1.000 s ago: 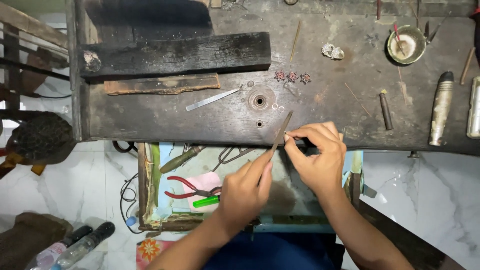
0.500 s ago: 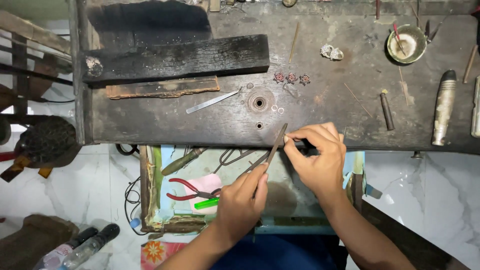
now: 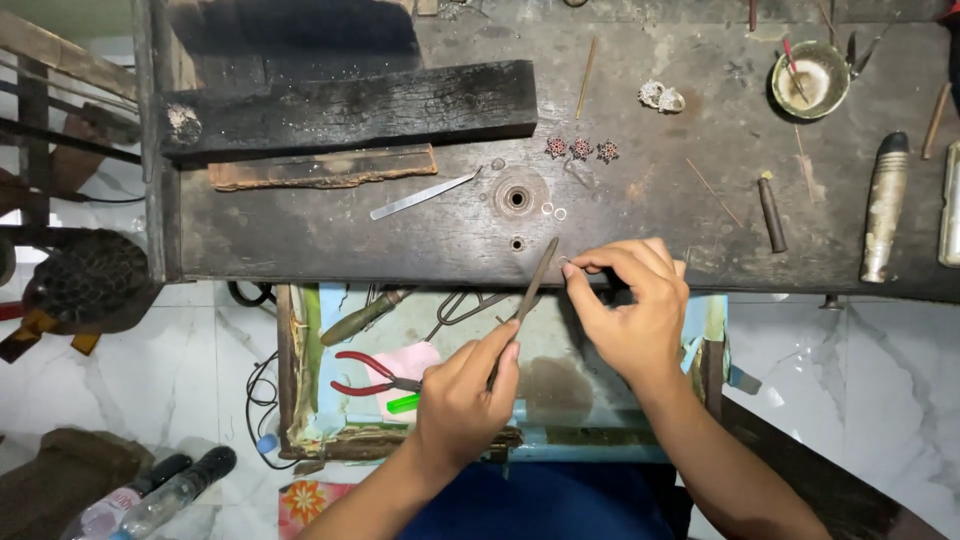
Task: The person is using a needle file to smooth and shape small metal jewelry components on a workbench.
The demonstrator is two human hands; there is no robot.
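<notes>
Left hand [image 3: 465, 395] closed around the handle end of a thin dark file [image 3: 532, 290], file slanting up and away to the near edge of the dark wooden worktop [image 3: 300, 235]. Right hand [image 3: 630, 305] pinching a tiny metal ring [image 3: 564, 262] between thumb and fingertips, right at the near edge of the worktop, just beside the tip of the file; too small to tell if ring and file are touching. Below the hands, an open drawer [image 3: 560, 350] with red-handled pliers [image 3: 370, 375], a green bit and other tools inside. On the worktop, just past the file tip, a small hole and a round metal piece [image 3: 516, 197], with two more tiny rings [image 3: 553, 211] beside it. A bit farther, three little red-and-gold flower shapes [image 3: 580, 150] in a row. To the left, flat silver tweezers [image 3: 422, 196], a worn brown strip and a big burnt black wood block [image 3: 350, 105]. Far right, a small round bowl [image 3: 808, 80] with a stick in it, and a grey pointed tool [image 3: 884, 205] lying well apart from the hands. On the white floor at the near left, two bottles [image 3: 150, 495].
</notes>
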